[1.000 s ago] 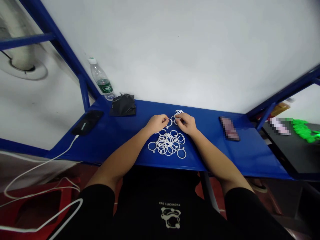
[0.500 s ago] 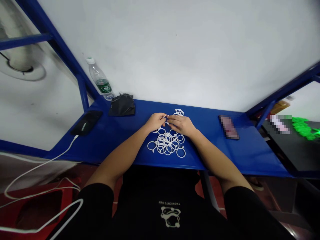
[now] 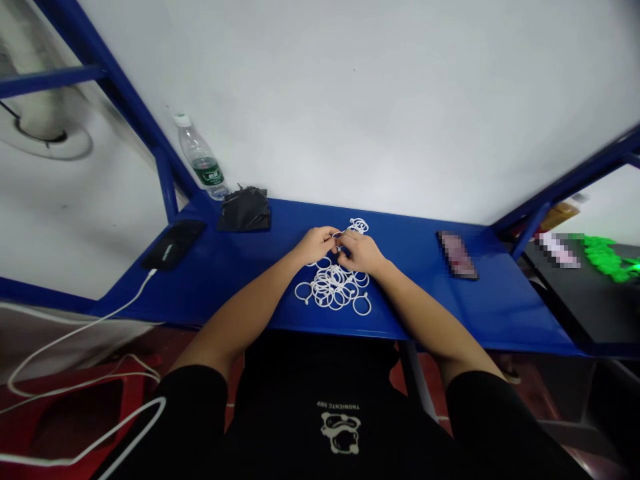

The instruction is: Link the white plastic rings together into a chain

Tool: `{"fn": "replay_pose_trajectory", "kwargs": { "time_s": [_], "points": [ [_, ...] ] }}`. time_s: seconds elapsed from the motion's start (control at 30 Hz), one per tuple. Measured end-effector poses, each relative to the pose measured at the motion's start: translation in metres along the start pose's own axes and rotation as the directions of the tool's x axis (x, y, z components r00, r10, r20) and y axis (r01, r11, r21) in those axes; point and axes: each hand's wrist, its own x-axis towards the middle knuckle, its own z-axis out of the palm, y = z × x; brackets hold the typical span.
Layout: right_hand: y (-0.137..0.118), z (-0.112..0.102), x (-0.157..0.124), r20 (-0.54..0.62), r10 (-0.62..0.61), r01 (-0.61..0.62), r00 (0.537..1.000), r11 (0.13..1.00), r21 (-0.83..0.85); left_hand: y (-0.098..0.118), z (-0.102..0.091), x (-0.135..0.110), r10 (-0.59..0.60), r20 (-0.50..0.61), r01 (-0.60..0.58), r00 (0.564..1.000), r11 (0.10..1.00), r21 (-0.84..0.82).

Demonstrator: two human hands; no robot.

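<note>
Both of my hands meet over the blue table [image 3: 400,267], closed on one white ring [image 3: 337,235] that shows only in part between the fingers. My left hand [image 3: 316,245] pinches its left side. My right hand [image 3: 363,252] grips the other side, fingers curled. Just below my hands lies a loose pile of white rings [image 3: 330,288], each with a small knob on its rim; a few rest apart at its edges. Behind my right hand sits a smaller cluster of white rings [image 3: 359,224]. My fingers hide much of the held ring.
A plastic bottle [image 3: 203,160] and a crumpled black bag [image 3: 244,210] stand at the back left. A black device [image 3: 173,245] with a white cable [image 3: 127,308] lies on the left. To the right is a phone [image 3: 457,255]. Blue frame bars [image 3: 165,183] rise at the table's sides.
My right hand's fingers have curled in more around the ring, and the hand has shifted slightly left. My left hand has moved slightly right. The pile looks the same.
</note>
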Motion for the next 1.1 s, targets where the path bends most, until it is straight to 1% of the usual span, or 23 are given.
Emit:
{"fn": "replay_pose_trajectory", "kwargs": {
  "time_s": [0.13,0.27,0.37,0.43,0.53,0.57,0.63,0.7,0.77,0.8,0.83,0.9,1.0,1.1],
  "points": [
    [0.001,0.002,0.001,-0.021,0.0,-0.001,1.0,1.0,-0.029,-0.002,0.003,-0.001,-0.005,-0.011,0.004,1.0,1.0,-0.027],
    [0.006,0.002,0.0,-0.027,0.031,-0.031,0.999,0.999,-0.017,-0.002,0.007,-0.002,-0.02,0.011,0.021,1.0,0.998,-0.054],
    [0.011,0.002,-0.001,-0.031,0.024,-0.023,0.999,1.0,0.011,0.002,0.006,-0.004,-0.012,0.014,0.013,1.0,1.0,-0.023],
    [0.014,0.002,-0.003,-0.059,0.044,-0.043,0.997,0.999,0.01,0.006,0.001,-0.005,0.025,-0.028,-0.023,0.999,0.997,0.071],
    [0.021,0.001,-0.006,-0.149,0.147,-0.149,0.978,0.989,0.0,0.012,-0.014,-0.007,0.1,-0.111,-0.061,0.989,0.949,0.308],
    [0.023,0.0,-0.007,-0.174,0.183,-0.186,0.968,0.983,0.001,0.013,-0.02,-0.008,0.103,-0.112,-0.055,0.988,0.929,0.367],
    [0.029,-0.003,-0.01,-0.208,0.249,-0.255,0.946,0.967,-0.002,0.014,-0.033,-0.009,0.066,-0.075,-0.027,0.995,0.901,0.432],
    [0.034,-0.005,-0.012,-0.243,0.306,-0.319,0.92,0.948,-0.015,0.012,-0.046,-0.011,-0.017,0.008,0.012,1.0,0.89,0.455],
    [0.037,-0.006,-0.013,-0.279,0.345,-0.364,0.896,0.931,-0.017,0.009,-0.056,-0.013,-0.102,0.093,0.047,0.99,0.882,0.47],
    [0.038,-0.006,-0.013,-0.287,0.353,-0.372,0.89,0.928,-0.011,0.007,-0.061,-0.014,-0.144,0.148,0.058,0.979,0.88,0.471],
    [0.039,-0.005,-0.013,-0.287,0.354,-0.37,0.89,0.929,0.0,0.004,-0.064,-0.015,-0.168,0.185,0.063,0.968,0.881,0.47],
    [0.039,-0.004,-0.013,-0.261,0.337,-0.341,0.905,0.939,0.028,0.0,-0.067,-0.015,-0.152,0.211,0.038,0.966,0.885,0.465],
    [0.036,-0.002,-0.012,-0.193,0.276,-0.267,0.942,0.961,0.073,-0.004,-0.065,-0.014,-0.1,0.189,-0.004,0.977,0.876,0.483],
    [0.028,-0.002,-0.012,-0.152,0.209,-0.193,0.966,0.975,0.113,0.0,-0.057,-0.012,-0.042,0.133,-0.035,0.99,0.848,0.529]
  ]
}}
